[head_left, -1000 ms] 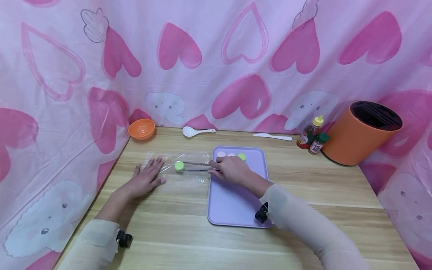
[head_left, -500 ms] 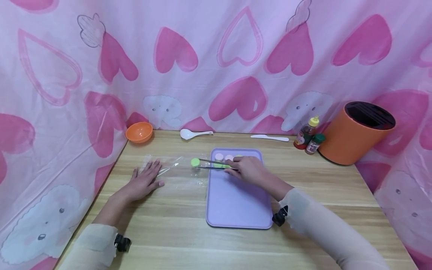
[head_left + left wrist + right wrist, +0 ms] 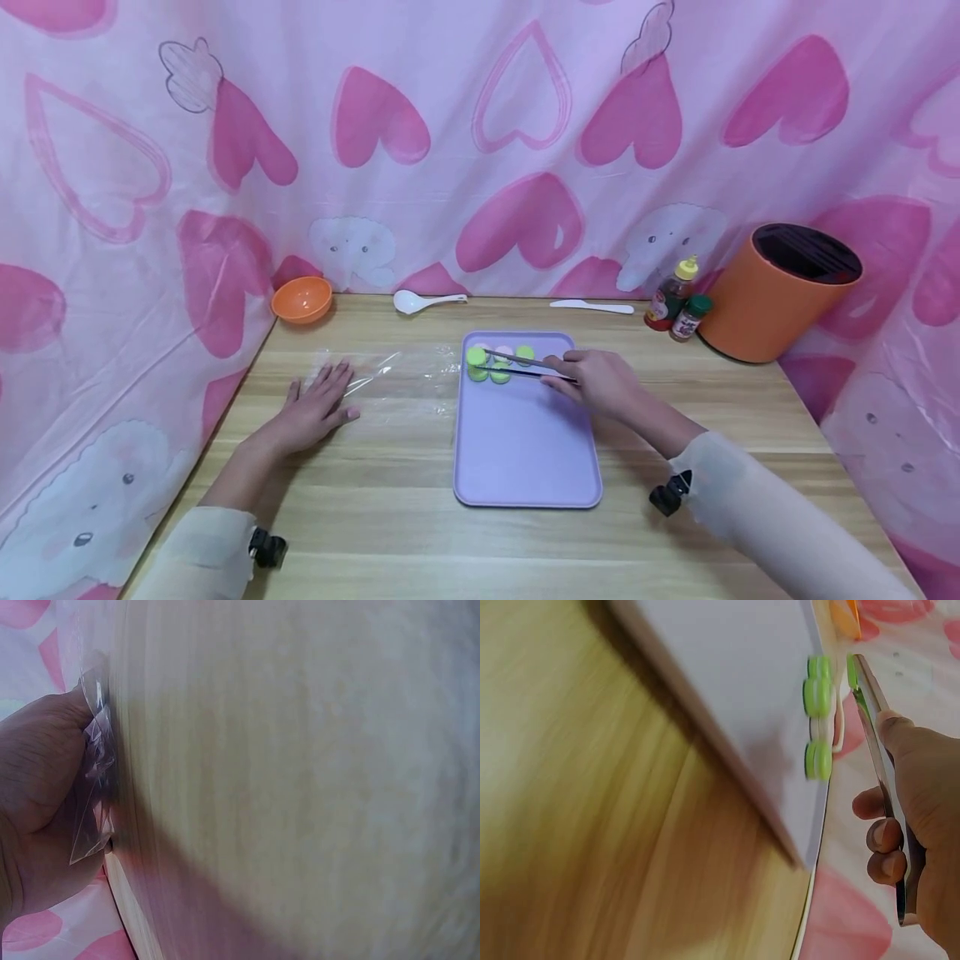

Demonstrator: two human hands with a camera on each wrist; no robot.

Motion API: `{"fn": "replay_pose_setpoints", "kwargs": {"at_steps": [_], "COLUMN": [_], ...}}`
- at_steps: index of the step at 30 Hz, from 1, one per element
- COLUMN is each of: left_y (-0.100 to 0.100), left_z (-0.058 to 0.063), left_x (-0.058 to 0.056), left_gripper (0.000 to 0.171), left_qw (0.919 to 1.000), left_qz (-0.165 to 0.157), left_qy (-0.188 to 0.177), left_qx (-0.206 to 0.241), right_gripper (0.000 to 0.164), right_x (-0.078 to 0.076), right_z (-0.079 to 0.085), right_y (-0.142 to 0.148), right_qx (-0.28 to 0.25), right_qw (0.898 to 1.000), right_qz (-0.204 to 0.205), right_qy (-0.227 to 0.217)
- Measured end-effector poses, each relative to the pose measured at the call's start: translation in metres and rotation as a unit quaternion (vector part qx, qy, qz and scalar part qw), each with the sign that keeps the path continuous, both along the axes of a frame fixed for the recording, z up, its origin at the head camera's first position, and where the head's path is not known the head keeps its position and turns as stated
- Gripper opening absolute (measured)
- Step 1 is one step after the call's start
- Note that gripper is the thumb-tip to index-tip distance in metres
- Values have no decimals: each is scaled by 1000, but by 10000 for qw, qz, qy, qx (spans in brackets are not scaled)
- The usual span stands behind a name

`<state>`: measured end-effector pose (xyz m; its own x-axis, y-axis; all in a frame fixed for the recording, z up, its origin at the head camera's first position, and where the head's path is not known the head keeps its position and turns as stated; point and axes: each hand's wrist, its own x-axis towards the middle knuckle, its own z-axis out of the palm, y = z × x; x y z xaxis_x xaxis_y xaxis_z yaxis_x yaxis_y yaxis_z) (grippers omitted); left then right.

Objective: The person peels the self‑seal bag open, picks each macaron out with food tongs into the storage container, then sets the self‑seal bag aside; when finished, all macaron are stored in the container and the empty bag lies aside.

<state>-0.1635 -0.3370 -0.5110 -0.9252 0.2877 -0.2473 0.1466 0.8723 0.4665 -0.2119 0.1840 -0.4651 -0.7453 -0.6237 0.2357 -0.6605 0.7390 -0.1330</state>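
Note:
My right hand (image 3: 600,385) grips metal tongs (image 3: 534,375), whose tips pinch a green macaron (image 3: 476,357). In the right wrist view this held macaron (image 3: 852,672) is raised above the others. Below it, the lilac tray (image 3: 525,450) bears green macarons (image 3: 500,376) and pale pink macarons (image 3: 503,352) near its far edge, partly hidden by the tongs. My left hand (image 3: 311,410) rests with fingers spread on the left end of a flat, clear plastic bag (image 3: 408,387). The left wrist view shows a crinkled edge of the bag (image 3: 97,757) against the hand.
Along the back stand an orange bowl (image 3: 302,300), a white spoon (image 3: 420,302) and a white knife (image 3: 591,307). At the back right are a yellow-capped bottle (image 3: 670,298), a green-capped jar (image 3: 690,320) and an orange knife block (image 3: 765,304). A heart-patterned curtain surrounds the table.
My right hand has moved right, carrying the macaron in the tongs from over the plastic bag to above the tray's far left corner. My left hand has stayed on the bag.

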Motion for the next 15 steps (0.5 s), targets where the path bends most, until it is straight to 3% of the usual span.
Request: {"fn": "replay_pose_setpoints", "kwargs": {"at_steps": [15], "left_y": [3], "left_z": [3], "left_x": [2], "left_gripper": [90], "left_qw": [10000], "left_qz": [0], "left_qy": [37], "left_qx": [-12], "right_gripper": [42], "right_x": [20], "right_z": [-9], "right_y": [55], "right_qx": [-52], "right_qw": [9956], "right_qz": [-766], "right_qy": [-529]}}
